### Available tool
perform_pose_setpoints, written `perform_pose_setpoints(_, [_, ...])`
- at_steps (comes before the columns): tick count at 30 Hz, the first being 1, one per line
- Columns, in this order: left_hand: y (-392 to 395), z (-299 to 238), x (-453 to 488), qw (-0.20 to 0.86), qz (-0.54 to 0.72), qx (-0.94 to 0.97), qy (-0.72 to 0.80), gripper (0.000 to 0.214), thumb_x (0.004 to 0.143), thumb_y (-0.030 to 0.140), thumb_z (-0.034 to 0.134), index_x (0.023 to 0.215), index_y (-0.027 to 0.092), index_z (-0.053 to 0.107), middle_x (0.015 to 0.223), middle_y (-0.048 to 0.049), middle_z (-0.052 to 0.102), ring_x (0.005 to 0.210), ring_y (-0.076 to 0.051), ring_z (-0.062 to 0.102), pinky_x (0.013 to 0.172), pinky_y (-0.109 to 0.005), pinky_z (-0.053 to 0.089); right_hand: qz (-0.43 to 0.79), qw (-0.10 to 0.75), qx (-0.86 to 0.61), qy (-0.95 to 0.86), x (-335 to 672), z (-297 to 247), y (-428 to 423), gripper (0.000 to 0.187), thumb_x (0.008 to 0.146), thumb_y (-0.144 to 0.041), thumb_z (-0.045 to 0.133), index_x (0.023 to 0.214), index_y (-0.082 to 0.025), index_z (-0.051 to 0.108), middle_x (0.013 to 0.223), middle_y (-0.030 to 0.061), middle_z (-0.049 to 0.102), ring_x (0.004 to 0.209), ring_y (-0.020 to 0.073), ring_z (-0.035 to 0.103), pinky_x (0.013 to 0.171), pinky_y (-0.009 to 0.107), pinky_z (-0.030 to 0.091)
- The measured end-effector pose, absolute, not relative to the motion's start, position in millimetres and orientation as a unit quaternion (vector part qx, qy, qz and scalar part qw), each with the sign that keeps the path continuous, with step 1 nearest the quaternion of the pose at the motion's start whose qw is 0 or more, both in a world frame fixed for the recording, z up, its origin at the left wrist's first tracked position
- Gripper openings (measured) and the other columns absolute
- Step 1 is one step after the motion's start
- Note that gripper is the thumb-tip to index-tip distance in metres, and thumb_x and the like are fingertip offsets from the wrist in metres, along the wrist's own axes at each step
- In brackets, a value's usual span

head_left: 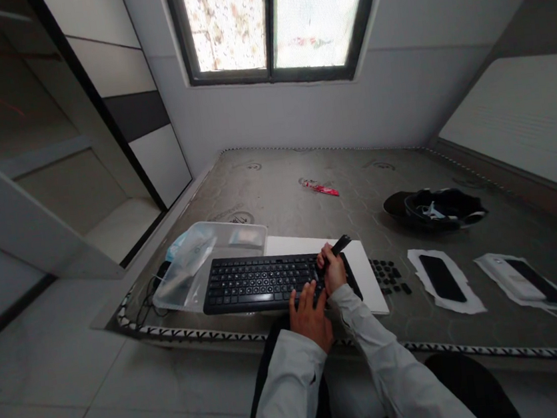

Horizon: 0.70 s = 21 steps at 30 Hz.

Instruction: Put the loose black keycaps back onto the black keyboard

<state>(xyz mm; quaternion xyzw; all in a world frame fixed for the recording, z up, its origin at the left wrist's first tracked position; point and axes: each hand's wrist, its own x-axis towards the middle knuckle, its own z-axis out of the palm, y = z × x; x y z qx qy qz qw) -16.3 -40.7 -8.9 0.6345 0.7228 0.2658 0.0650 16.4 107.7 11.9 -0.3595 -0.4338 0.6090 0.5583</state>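
A black keyboard (259, 281) lies across a white board (367, 272) and the edge of a clear plastic box (190, 273). On its right part, my right hand (334, 271) is closed around a dark stick-like tool (341, 244); the tool's working tip is hidden, so I cannot tell its kind. My left hand (311, 316) lies on the keyboard's front edge with its fingers spread, close to the right hand. Several loose black keycaps (389, 275) are scattered on the mattress just right of the board.
A black cap (434, 210) sits on the mattress (284, 168) at the right. Nearer are a dark phone-like slab (442, 277) on white wrapping and a second wrapped bundle (528, 281). A red packet (324, 189) lies farther back. An open cabinet (110, 235) stands left.
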Motion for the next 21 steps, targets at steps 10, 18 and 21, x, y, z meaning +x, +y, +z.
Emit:
perform_pose_setpoints(10, [-41,-9,-16,0.072,0.268,0.638,0.718,0.061,0.075,0.027,0.054,0.136,0.028,0.042,0.150,-0.0028,0.029,0.137,-0.025,0.028,0.114,-0.053,0.015,0.644,0.506,-0.374,-0.435,17,16,114,0.046,0.070,-0.059,0.063,0.059,-0.023,0.036,0.046,-0.0082,0.032,0.039,0.0072,0.028,0.038,0.025,0.021])
perform_pose_setpoints(18, [-42,-7,-15,0.067,0.272,0.634,0.721,0.061,0.075,0.027,0.054,0.134,0.029,0.043,0.150,-0.0030,0.030,0.137,-0.023,0.027,0.114,-0.052,0.015,0.575,0.497,-0.415,-0.500,18,8,117,0.049,0.067,-0.064,0.062,0.056,-0.023,0.039,0.041,-0.0075,0.034,0.036,0.0076,0.029,0.036,0.024,0.025])
perform_pose_setpoints(21, [-42,-8,-15,0.062,0.269,0.637,0.720,0.060,0.074,0.026,0.055,0.133,0.028,0.044,0.150,-0.0034,0.031,0.136,-0.024,0.029,0.114,-0.052,0.016,0.504,0.480,-0.437,-0.569,20,5,114,0.049,0.067,-0.066,0.060,0.056,-0.021,0.045,0.042,-0.0045,0.041,0.039,0.0101,0.036,0.039,0.025,0.031])
